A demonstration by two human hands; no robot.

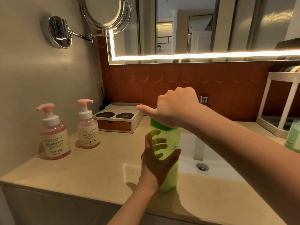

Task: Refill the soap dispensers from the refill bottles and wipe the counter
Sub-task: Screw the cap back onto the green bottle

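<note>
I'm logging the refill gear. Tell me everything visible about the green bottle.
The green bottle is tall, translucent plastic with an opaque green lid and a dark mark on its side. It stands upright on the counter beside the sink. The left hand grips its body, fingers showing through the wall; the right hand grips the lid from above. Fill level unclear.

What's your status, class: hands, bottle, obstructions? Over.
Left hand grips green bottle, upright. Right hand grips its lid. Pink dispensers stand left, pumps on. Nothing blocking.
</note>
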